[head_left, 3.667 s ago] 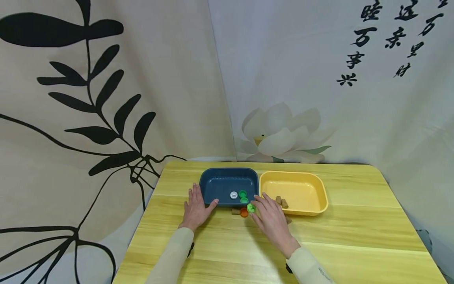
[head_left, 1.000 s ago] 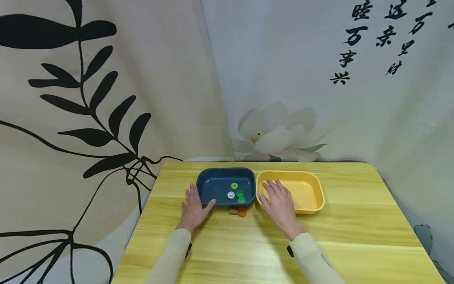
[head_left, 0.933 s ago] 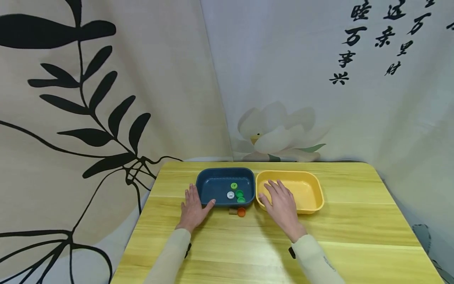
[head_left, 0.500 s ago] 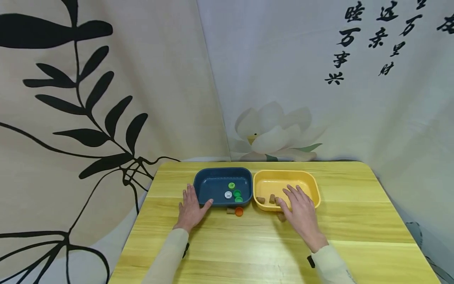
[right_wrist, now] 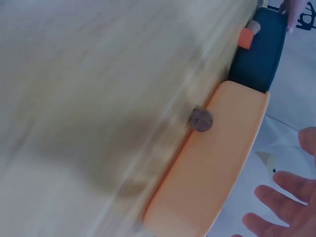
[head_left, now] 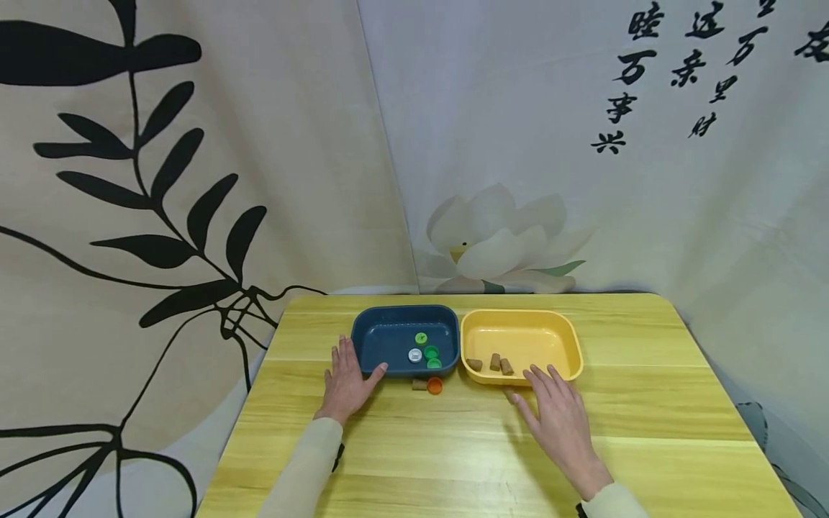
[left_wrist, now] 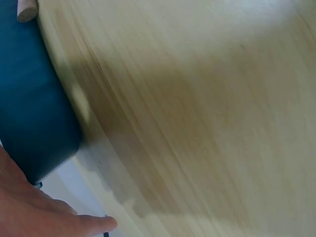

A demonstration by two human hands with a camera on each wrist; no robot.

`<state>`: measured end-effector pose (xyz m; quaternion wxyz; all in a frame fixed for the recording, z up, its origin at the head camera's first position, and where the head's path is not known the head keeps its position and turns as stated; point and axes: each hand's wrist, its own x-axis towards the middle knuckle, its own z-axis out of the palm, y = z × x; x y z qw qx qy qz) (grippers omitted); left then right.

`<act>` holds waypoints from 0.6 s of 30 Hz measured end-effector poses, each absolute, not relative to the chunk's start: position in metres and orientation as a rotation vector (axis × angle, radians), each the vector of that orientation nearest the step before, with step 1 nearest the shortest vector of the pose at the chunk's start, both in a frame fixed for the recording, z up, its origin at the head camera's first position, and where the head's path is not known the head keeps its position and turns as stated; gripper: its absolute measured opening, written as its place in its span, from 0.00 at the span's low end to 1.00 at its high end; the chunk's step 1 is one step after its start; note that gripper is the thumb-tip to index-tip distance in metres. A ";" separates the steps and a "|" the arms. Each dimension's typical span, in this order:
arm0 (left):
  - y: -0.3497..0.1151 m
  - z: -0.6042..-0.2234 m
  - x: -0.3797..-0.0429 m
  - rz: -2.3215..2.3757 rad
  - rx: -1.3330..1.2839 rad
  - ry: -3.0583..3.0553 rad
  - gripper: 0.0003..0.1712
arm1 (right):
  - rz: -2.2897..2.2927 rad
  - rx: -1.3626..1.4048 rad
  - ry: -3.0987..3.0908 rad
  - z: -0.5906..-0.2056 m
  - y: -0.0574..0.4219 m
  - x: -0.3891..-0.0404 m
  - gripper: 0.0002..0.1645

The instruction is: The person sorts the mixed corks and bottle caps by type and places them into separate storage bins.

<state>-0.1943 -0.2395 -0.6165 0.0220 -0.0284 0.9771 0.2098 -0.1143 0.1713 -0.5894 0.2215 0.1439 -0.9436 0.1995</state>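
My left hand (head_left: 345, 385) lies with fingers spread along the left side of the dark blue tray (head_left: 404, 311), thumb at its front edge. That tray holds a white bottle cap (head_left: 415, 355), a light green cap (head_left: 421, 338) and two darker green caps (head_left: 431, 352). My right hand (head_left: 562, 421), fingers extended and holding nothing, is at the near side of the yellow tray (head_left: 518, 314). Three corks (head_left: 495, 362) lie inside the yellow tray. Another cork (right_wrist: 201, 119) is on the table against its front wall, partly hidden by my right thumb in the head view.
In front of the blue tray, a cork (head_left: 419, 385) and an orange cap (head_left: 435, 386) lie side by side on the wooden table (head_left: 440, 460). The two trays stand next to each other. A printed curtain (head_left: 311, 144) hangs behind the table.
The light green cap has gone from my right fingertips into the blue tray. My right hand has since drawn back from over the yellow tray, rightward and nearer. My left hand stays put.
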 end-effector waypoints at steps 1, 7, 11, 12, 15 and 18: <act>-0.240 -0.616 -0.194 0.656 -0.089 3.028 0.67 | 0.545 0.396 -2.614 -0.591 0.172 -0.112 0.33; -0.239 -0.614 -0.193 0.697 -0.096 3.013 0.67 | 0.566 0.330 -2.631 -0.597 0.185 -0.108 0.33; -0.240 -0.616 -0.194 0.710 -0.098 3.008 0.68 | 0.590 0.304 -2.612 -0.599 0.192 -0.106 0.31; -0.240 -0.616 -0.193 0.723 -0.097 3.008 0.68 | 0.598 0.298 -2.611 -0.600 0.192 -0.105 0.31; -0.242 -0.617 -0.194 0.746 -0.096 3.004 0.68 | 0.623 0.271 -2.623 -0.601 0.190 -0.101 0.30; -0.242 -0.616 -0.192 0.778 -0.099 3.003 0.67 | 0.640 0.229 -2.657 -0.601 0.186 -0.098 0.29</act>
